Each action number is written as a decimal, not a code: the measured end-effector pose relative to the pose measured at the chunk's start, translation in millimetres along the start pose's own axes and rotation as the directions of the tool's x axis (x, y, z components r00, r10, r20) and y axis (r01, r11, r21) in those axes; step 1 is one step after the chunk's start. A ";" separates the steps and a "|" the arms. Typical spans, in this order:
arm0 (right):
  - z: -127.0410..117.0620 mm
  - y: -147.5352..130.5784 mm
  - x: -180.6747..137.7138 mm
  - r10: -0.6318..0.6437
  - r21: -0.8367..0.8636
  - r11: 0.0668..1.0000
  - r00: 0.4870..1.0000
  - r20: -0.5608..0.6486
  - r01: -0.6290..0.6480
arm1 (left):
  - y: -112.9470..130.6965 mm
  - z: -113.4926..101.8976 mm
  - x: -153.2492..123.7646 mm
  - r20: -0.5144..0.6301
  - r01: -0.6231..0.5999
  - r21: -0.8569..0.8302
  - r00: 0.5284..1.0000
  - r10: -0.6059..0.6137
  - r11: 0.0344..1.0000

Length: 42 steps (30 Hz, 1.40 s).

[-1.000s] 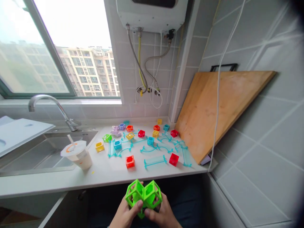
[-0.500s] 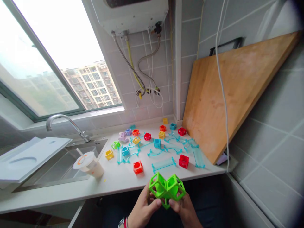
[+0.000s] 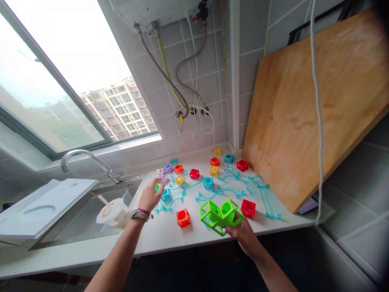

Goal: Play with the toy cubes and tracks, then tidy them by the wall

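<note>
My right hand (image 3: pixel 243 233) grips a joined piece of bright green open-frame cube blocks (image 3: pixel 220 215) from its right side, above the counter's front edge. Out over the counter, my left hand (image 3: pixel 151 195) is at a single green cube block (image 3: pixel 157 187), mostly hidden behind it. Its thumb and index finger are apart, with a bit of green showing between them; a firm hold cannot be made out. Just right of these fingers are a blue cube block (image 3: pixel 165 195) and light purple pieces (image 3: pixel 164 178). A red cube block (image 3: pixel 183 217) lies between my hands.
Several coloured cubes, including a red one (image 3: pixel 248 209), and clear blue track pieces (image 3: pixel 269 202) lie across the white counter (image 3: pixel 164 239). A lidded drink cup (image 3: pixel 112 213) stands beside the sink (image 3: pixel 82 219), left of my forearm. A wooden board (image 3: pixel 310 109) leans at right.
My left hand has let go of the joined green blocks and reached forward left to the single green cube. My right hand keeps the joined blocks, now slightly higher and further right in view.
</note>
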State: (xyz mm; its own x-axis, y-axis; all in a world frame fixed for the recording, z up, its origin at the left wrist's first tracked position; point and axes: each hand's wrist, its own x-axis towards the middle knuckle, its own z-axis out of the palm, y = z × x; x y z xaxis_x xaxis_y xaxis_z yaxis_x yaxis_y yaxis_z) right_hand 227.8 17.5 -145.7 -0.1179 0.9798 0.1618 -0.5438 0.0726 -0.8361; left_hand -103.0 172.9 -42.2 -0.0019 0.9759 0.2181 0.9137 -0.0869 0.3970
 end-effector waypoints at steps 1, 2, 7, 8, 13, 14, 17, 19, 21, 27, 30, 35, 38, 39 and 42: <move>-0.7 2.1 2.0 0.002 0.014 1.000 1.000 0.018 -0.002 | -10.5 2.8 18.7 -0.016 0.053 0.054 0.999 -0.052 0.997; -1.3 3.9 3.4 -0.001 0.026 1.000 0.999 0.036 0.000 | -20.2 6.3 34.7 -0.033 0.111 0.103 0.994 -0.109 0.988; -4.0 5.6 5.9 -0.012 0.066 0.998 0.995 0.095 0.006 | -58.6 25.0 76.6 -0.086 0.370 0.247 0.929 -0.360 0.896; -4.1 5.0 6.1 -0.015 0.075 0.997 0.995 0.096 0.008 | -64.7 27.7 79.8 -0.082 0.390 0.253 0.920 -0.382 0.885; -1.7 1.1 7.9 -0.002 0.098 0.995 0.992 0.124 -0.010 | -85.3 36.9 82.4 -0.064 0.398 0.203 0.917 -0.393 0.895; -1.2 0.4 8.2 0.002 0.095 0.995 0.991 0.131 -0.014 | -87.1 38.4 80.7 -0.074 0.394 0.179 0.919 -0.387 0.901; -0.1 -1.8 8.8 0.010 0.079 0.997 0.990 0.143 -0.021 | -87.7 40.8 74.5 -0.136 0.361 0.077 0.927 -0.349 0.929; 0.6 -3.6 8.7 0.015 0.066 0.998 0.989 0.146 -0.025 | -83.9 39.6 71.5 -0.199 0.320 -0.016 0.927 -0.317 0.947; 1.4 -5.1 8.3 0.020 0.060 0.998 0.988 0.151 -0.029 | -76.3 35.6 69.9 -0.265 0.272 -0.128 0.917 -0.297 0.954; 1.2 -2.6 6.9 0.027 0.048 0.998 0.990 0.138 -0.033 | -34.4 19.0 43.0 -0.265 0.107 -0.580 0.913 -0.311 0.808; -1.3 -1.0 6.9 0.035 -0.005 0.999 0.994 0.107 -0.035 | -8.5 15.5 2.4 -0.134 0.059 -0.769 0.958 -0.252 0.636; -4.2 -5.1 8.1 0.092 -0.132 0.989 0.981 0.168 -0.070 | 31.4 19.9 -76.7 0.136 0.173 -0.944 0.980 -0.147 0.280; -5.7 -5.2 9.6 0.104 -0.190 0.979 0.980 0.171 -0.071 | 51.2 26.9 -112.5 0.206 0.224 -0.956 0.973 -0.108 0.191; -6.4 -4.4 10.0 0.106 -0.195 0.978 0.981 0.165 -0.073 | 57.3 29.5 -121.8 0.224 0.239 -0.946 0.970 -0.090 0.219; -8.7 -1.6 10.6 0.095 -0.199 0.978 0.984 0.150 -0.064 | 75.0 37.0 -141.6 0.270 0.257 -0.882 0.963 -0.024 0.394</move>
State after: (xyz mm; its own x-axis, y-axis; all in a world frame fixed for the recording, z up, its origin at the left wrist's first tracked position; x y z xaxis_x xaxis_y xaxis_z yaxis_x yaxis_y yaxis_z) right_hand 234.6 29.4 -147.3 -0.2926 0.9430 0.1586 -0.3588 0.0454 -0.9323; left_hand -19.2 35.7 -76.3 0.0859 0.9955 -0.0399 0.0014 0.0399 0.9992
